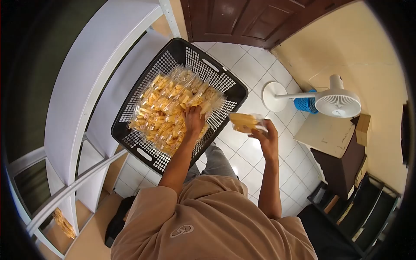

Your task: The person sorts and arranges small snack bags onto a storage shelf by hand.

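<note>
A black plastic basket (236,82) with perforated walls holds many clear packets of yellow snack pieces (162,102), packed closely in rows. My left hand (194,121) reaches into the basket, its fingers curled down onto the packets; whether it grips one is hidden. Out to the right of the basket, my right hand (265,135) pinches one clear snack packet (246,122) by its end, held over the tiled floor. Yellow pieces show through its see-through wrapping.
White shelving (93,65) runs along the left, with another bundle of yellow pieces (63,223) low down. To the right stand a white fan (338,102), a blue bin (306,104) and a box (325,130). A brown door (255,19) is at the back.
</note>
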`<state>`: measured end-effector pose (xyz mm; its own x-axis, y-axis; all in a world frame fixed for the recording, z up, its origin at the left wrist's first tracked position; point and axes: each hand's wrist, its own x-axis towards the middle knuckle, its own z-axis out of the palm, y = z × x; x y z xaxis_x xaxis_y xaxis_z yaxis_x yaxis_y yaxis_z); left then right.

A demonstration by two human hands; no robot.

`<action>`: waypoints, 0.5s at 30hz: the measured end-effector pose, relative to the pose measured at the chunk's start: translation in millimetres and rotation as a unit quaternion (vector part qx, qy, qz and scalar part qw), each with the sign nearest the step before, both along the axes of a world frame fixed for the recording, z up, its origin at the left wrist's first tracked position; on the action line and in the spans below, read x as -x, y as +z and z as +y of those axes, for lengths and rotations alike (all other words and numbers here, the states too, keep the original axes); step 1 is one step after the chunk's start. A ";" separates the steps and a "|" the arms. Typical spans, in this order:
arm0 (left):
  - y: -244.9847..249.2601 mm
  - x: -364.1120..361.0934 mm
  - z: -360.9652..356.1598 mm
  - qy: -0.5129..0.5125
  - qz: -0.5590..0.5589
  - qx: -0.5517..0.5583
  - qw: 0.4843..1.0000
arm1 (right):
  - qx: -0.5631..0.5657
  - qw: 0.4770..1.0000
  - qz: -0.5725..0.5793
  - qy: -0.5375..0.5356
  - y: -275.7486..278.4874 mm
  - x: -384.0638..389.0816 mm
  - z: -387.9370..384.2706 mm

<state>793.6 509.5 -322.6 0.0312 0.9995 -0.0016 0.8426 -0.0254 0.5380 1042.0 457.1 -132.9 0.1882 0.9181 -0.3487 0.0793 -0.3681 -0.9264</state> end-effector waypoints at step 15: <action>-0.6 13.4 0.3 0.071 -0.069 0.078 0.992 | -0.165 0.792 -0.249 0.532 -73.6 85.0 144.5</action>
<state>780.2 509.8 -323.2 -0.1002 0.9816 -0.1626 0.7499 0.1819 0.6361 956.9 601.6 -206.4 -0.7149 0.6748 -0.1832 0.5683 0.4081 -0.7145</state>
